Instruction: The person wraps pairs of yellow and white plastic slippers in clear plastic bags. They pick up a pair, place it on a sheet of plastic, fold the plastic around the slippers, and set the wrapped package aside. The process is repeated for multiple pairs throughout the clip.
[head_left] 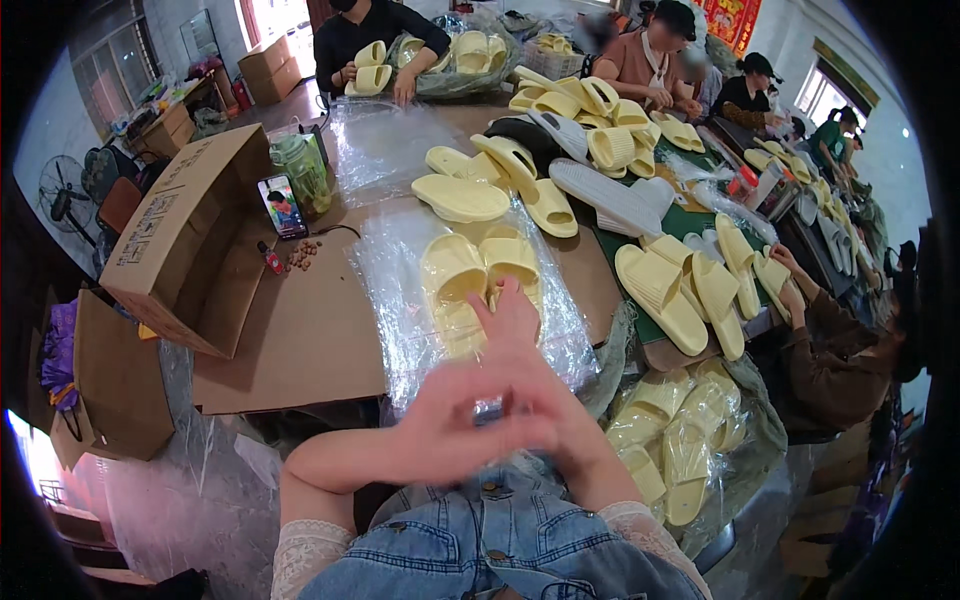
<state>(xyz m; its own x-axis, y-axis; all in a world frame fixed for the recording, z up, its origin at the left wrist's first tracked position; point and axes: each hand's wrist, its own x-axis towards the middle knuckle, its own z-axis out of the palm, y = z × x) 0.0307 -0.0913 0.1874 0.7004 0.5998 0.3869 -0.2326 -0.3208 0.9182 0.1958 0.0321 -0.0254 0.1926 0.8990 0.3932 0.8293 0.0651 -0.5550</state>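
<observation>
A pair of pale yellow slide slippers lies side by side on a stack of clear plastic bags in front of me; film seems to cover their lower part. My right hand reaches onto them, its thumb and fingers gripping where the two slippers meet. Nearer my body, my left hand crosses over my right forearm. Motion smears its fingers, so whether it holds anything is unclear. Just beyond the pair, a loose yellow slipper rests by more slippers.
Slippers pile up at the right, including grey ones. Bagged slippers fill a sack by my right side. An open cardboard box, phone and green jar stand left. Co-workers sit around the table, one close at right.
</observation>
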